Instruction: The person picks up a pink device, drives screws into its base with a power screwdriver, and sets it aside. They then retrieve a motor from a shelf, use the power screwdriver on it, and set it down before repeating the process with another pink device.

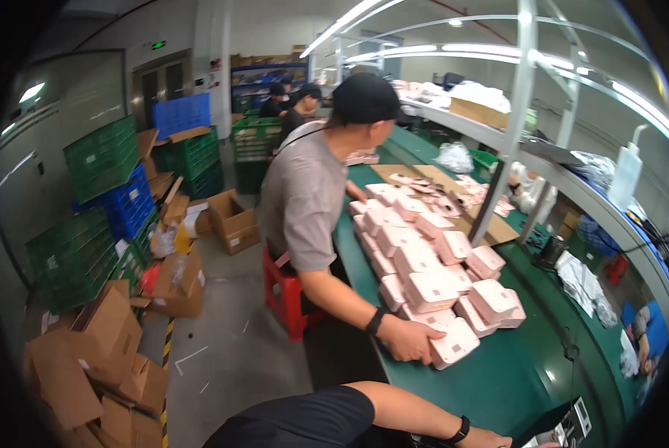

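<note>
My left arm, in a dark sleeve with a black wristband, reaches across the bottom of the view. My left hand (489, 439) is cut off by the lower edge, so its fingers are hidden. Just right of it stands a small silver and black device (573, 425) on the green work surface. My right hand does not show. Ahead, a co-worker's hand (413, 340) rests on the nearest pale pink box-shaped case (455, 343), at the front of a heap of similar pink cases (416, 257).
The co-worker (304, 187) sits on a red stool (283, 302) along the green bench (491, 381). Flat pink parts lie on cardboard (498, 230) behind the heap. A metal shelf post (507, 142) rises at right. Cartons (107, 328) and green crates (73, 257) crowd the left floor.
</note>
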Action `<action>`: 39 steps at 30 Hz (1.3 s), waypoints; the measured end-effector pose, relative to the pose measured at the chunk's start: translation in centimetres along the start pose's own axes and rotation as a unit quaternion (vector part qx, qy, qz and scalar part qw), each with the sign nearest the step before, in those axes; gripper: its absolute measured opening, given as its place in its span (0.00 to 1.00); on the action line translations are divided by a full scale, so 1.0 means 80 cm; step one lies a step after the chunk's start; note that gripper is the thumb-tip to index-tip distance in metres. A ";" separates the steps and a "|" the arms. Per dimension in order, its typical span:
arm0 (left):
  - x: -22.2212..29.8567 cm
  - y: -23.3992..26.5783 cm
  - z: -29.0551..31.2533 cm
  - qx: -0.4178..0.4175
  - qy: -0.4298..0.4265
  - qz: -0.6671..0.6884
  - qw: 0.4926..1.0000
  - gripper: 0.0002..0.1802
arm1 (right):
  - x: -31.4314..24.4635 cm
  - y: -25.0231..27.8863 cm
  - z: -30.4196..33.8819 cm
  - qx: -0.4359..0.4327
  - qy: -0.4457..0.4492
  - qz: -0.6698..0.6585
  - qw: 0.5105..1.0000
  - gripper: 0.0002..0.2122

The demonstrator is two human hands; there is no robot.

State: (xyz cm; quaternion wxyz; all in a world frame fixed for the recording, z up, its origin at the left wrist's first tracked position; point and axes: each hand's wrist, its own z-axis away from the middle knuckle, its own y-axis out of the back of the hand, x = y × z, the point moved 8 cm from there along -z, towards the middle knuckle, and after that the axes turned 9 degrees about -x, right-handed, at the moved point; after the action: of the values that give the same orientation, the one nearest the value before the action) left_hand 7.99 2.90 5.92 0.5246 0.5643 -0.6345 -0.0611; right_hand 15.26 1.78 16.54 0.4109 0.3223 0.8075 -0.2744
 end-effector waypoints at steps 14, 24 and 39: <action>-0.046 0.024 0.013 -0.021 0.071 -0.011 0.997 0.27 | 0.008 0.007 -0.041 0.015 -0.041 0.175 0.984 0.13; 0.021 0.052 0.025 -0.016 0.122 -0.084 0.989 0.37 | -0.123 0.228 0.046 0.307 0.132 -0.074 0.940 0.14; 0.017 0.127 0.060 0.109 0.272 -0.177 0.940 0.39 | 0.043 0.361 0.101 0.436 0.031 -0.234 0.868 0.14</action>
State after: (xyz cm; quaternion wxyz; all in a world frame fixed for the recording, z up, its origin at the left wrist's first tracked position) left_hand -1.93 2.98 11.41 0.5928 0.7165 -0.3605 0.0725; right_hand 39.17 15.62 4.40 0.1267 0.2789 0.6697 -0.6765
